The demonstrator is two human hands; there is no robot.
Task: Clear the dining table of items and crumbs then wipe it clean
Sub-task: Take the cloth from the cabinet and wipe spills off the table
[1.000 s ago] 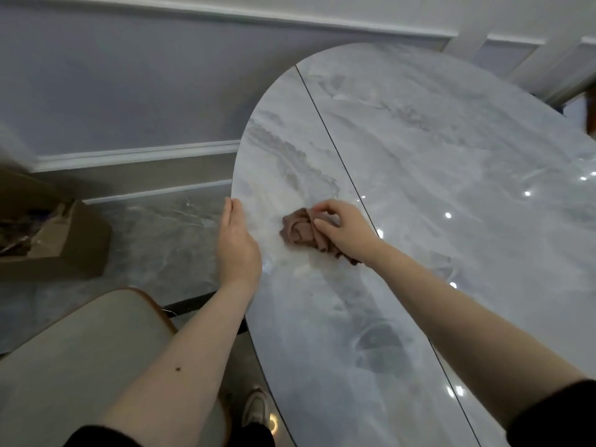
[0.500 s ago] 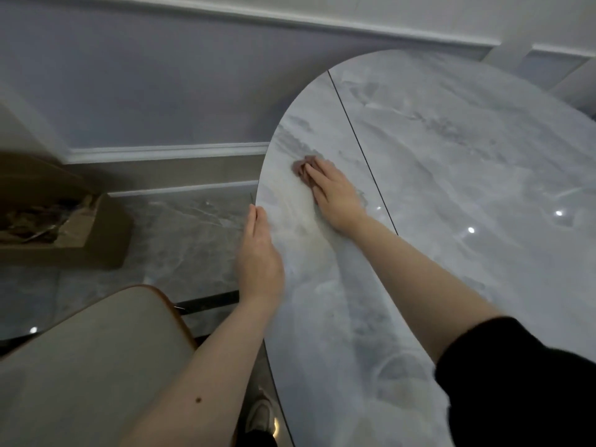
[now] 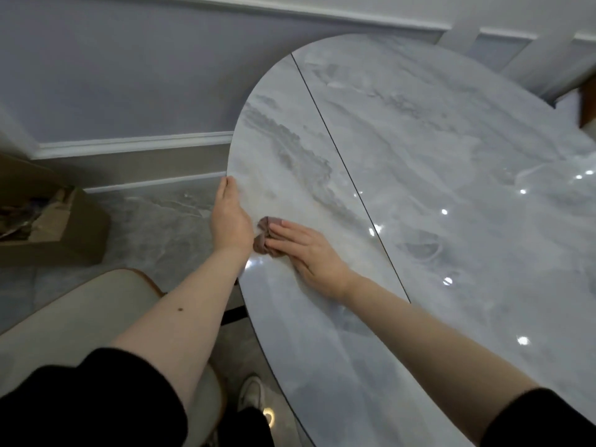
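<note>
A grey panelled wall [image 3: 129,75] with white mouldings meets glossy marble floor [image 3: 154,227]. A cardboard box [image 3: 58,227] sits there; a cream chair [image 3: 74,317] stands nearer.

The surface [image 3: 435,175] is a glossy grey marble-look top with a rounded end and a thin dark seam running across it from the far edge toward the near right. Pale and darker grey veining streaks its face, and small bright light spots reflect on the right part.

The cloth [image 3: 263,240] is small, brownish-mauve and bunched into folds. It lies on the surface close to the left rim, on the narrower section left of the seam. Most of it is covered from the right by flat fingers pressing on it, so only its crumpled left part shows.
</note>
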